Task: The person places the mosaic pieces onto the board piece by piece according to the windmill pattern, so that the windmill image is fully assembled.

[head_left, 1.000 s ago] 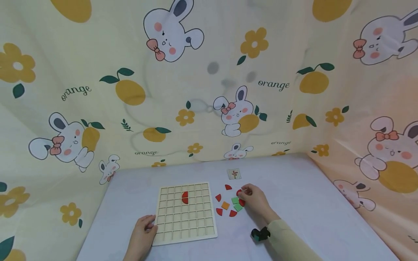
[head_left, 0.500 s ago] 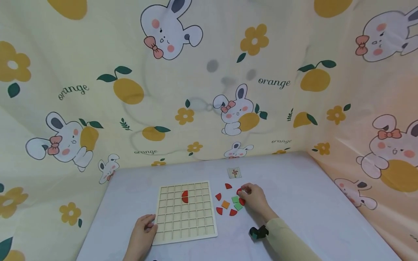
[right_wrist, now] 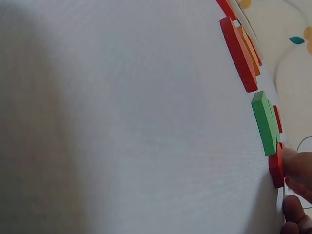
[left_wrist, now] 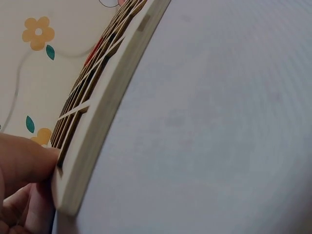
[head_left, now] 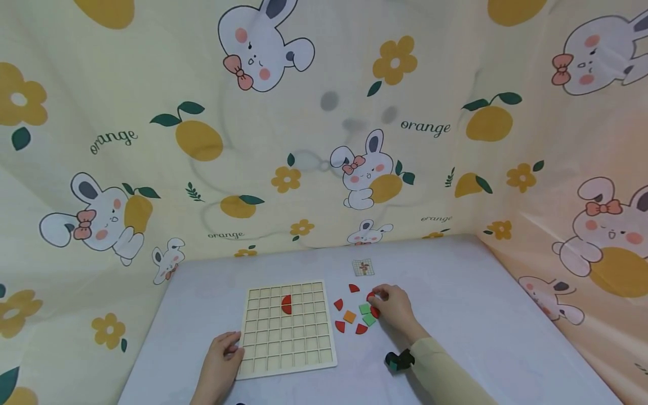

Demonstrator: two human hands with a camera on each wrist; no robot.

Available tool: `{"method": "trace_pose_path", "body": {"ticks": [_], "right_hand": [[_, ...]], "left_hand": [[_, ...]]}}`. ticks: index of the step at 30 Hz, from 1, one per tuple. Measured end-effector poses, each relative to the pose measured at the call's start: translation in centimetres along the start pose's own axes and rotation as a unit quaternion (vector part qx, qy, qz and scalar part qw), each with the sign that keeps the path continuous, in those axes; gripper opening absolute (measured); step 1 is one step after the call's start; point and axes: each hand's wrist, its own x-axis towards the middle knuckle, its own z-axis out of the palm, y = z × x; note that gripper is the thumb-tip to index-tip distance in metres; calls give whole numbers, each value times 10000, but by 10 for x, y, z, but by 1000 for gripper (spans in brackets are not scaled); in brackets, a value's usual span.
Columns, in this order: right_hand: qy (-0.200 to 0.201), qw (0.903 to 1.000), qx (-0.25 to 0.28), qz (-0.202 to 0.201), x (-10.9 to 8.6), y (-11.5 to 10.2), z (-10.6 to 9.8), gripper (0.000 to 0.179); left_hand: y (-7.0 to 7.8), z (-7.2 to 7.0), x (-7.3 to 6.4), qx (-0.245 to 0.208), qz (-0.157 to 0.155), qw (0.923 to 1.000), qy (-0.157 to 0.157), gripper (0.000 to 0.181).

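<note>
A cream grid board (head_left: 284, 337) lies on the table with two red quarter-circle tiles (head_left: 287, 304) side by side in its upper cells. My left hand (head_left: 219, 360) grips the board's left edge near the lower corner; in the left wrist view its thumb (left_wrist: 29, 158) lies on the rim. To the right of the board my right hand (head_left: 396, 308) pinches a red quarter-circle tile (head_left: 371, 296) between thumb and fingers. Another red tile (head_left: 374, 313) lies under that hand, partly hidden. In the right wrist view the thumb (right_wrist: 298, 165) covers part of the near red tile (right_wrist: 276, 168).
Between board and right hand lie several red tiles (head_left: 354, 288), an orange square (head_left: 349, 317) and two green squares (head_left: 369, 319). A small pattern card (head_left: 363, 267) lies behind them. A black device (head_left: 400, 360) sits at the right wrist. A printed cloth (head_left: 314, 124) hangs behind the table.
Both hands keep nearly the same place on the board and at the red tiles. Only the head view has shifted slightly.
</note>
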Motion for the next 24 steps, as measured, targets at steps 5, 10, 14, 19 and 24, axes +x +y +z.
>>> {"method": "trace_pose_path", "body": {"ticks": [5, 10, 14, 19, 24], "right_hand": [[19, 10000, 46, 11, 1, 1, 0, 29], [30, 9999, 166, 27, 1, 2, 0, 27], [4, 9996, 283, 67, 0, 2, -1, 25], [-47, 9986, 520, 125, -1, 3, -2, 22], [-38, 9975, 691, 116, -1, 4, -3, 20]], "left_hand": [[0, 0, 1, 17, -43, 10000, 8, 45], [-3, 1, 1, 14, -63, 10000, 28, 45], [-3, 2, 1, 46, -11, 10000, 47, 45], [-3, 2, 0, 92, 19, 9999, 34, 44], [-3, 2, -1, 172, 31, 9998, 15, 44]]}}
